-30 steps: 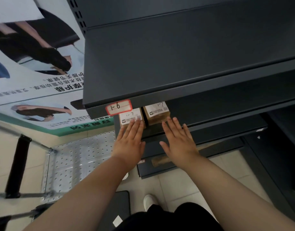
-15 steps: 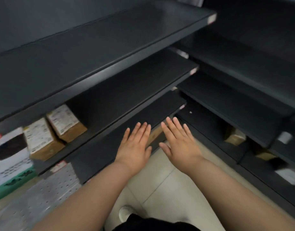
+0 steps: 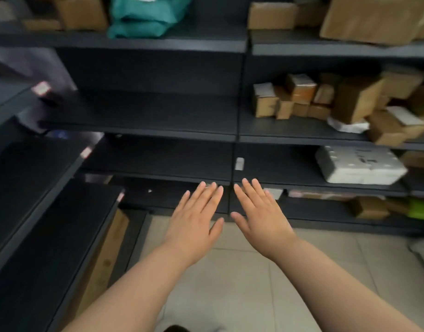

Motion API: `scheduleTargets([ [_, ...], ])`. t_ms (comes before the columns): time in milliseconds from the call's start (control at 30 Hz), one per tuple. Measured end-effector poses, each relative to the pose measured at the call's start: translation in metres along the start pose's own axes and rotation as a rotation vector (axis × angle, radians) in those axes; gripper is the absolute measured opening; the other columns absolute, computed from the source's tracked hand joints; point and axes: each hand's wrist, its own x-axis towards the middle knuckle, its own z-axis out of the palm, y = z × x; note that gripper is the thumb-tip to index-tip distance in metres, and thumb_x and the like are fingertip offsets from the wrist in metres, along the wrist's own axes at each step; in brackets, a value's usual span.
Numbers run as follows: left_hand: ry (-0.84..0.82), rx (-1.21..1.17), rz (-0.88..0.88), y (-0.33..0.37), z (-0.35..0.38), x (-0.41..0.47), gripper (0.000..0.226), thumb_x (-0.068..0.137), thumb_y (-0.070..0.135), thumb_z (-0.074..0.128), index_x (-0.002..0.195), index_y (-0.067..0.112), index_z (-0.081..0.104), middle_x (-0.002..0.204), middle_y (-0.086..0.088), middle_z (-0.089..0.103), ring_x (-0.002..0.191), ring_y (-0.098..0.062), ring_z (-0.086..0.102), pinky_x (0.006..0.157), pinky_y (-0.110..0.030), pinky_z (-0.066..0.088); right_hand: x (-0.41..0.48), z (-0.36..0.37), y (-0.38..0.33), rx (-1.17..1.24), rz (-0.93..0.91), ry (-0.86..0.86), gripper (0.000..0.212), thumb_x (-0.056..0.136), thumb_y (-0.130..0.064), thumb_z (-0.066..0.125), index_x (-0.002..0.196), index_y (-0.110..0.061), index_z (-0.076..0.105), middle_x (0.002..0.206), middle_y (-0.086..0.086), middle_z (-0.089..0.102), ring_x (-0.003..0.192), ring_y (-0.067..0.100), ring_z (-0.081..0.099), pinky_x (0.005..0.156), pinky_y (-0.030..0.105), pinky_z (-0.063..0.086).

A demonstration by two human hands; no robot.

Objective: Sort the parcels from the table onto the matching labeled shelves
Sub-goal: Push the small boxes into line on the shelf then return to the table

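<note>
L hand (image 3: 194,226), R hand (image 3: 261,221) empty, fingers (image 3: 206,197) straight, aimed at shelves (image 3: 158,131) running left-right, parcels (image 3: 301,88) at right

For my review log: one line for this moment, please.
left hand: open, empty | right hand: open, empty | brown cardboard parcels: on dark metal shelf

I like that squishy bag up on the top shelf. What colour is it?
The bag is teal green, seen in the head view.

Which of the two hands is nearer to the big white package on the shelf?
Right. The right hand hovers open, below and left of the white package; the left hand is farther left, beyond the right one.
</note>
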Motion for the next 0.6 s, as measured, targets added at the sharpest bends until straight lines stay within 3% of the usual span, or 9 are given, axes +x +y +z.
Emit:
scheduleTargets([
  [100,-0.028,-0.035,0.128,0.037,0.008,0.045,0.069,0.082,0.056,0.001,0.143,0.027,-0.012,0.155,0.012,-0.007,0.140,-0.005,-0.016,0.112,-0.027,-0.017,-0.019,-0.012,0.043,0.026,0.147,0.008,0.063,0.100,-0.047,0.024,0.152,-0.022,0.000,0.160,0.000,-0.006,0.145,0.016,-0.015,0.115,0.031,-0.008],
  [167,-0.055,-0.031,0.221,0.063,0.014,0.070,0.067,0.085,0.057,0.001,0.142,0.028,-0.016,0.157,0.012,-0.008,0.140,-0.005,-0.019,0.114,-0.029,-0.015,-0.034,-0.017,0.068,0.016,0.250,0.015,0.063,0.100,-0.046,0.026,0.152,-0.022,-0.001,0.160,0.000,-0.008,0.145,0.017,-0.015,0.115,0.030,-0.008],
  [300,-0.173,-0.062,0.398,0.110,0.030,0.119,0.062,0.100,0.047,0.022,0.150,0.028,-0.010,0.159,0.011,-0.011,0.144,-0.008,-0.019,0.117,-0.033,-0.012,-0.056,-0.025,0.112,-0.007,0.456,0.031,0.064,0.100,-0.048,0.025,0.151,-0.024,-0.003,0.159,-0.002,-0.010,0.141,0.011,-0.022,0.112,0.028,-0.012],
  [400,-0.219,-0.078,0.547,0.139,0.041,0.160,0.061,0.100,0.046,0.021,0.150,0.028,-0.008,0.159,0.010,-0.012,0.143,-0.008,-0.020,0.118,-0.034,-0.012,-0.061,-0.035,0.143,-0.013,0.604,0.070,0.064,0.099,-0.050,0.026,0.151,-0.026,-0.003,0.159,-0.004,-0.009,0.135,0.007,-0.026,0.113,0.029,-0.012],
  [600,-0.222,-0.057,0.863,0.190,0.041,0.252,0.058,0.100,0.046,0.017,0.149,0.030,-0.009,0.159,0.009,-0.012,0.143,-0.008,-0.020,0.118,-0.037,-0.009,-0.051,-0.067,0.188,-0.066,0.871,0.179,0.065,0.099,-0.050,0.026,0.151,-0.025,-0.002,0.160,-0.002,-0.007,0.145,0.016,-0.015,0.117,0.031,-0.007],
])
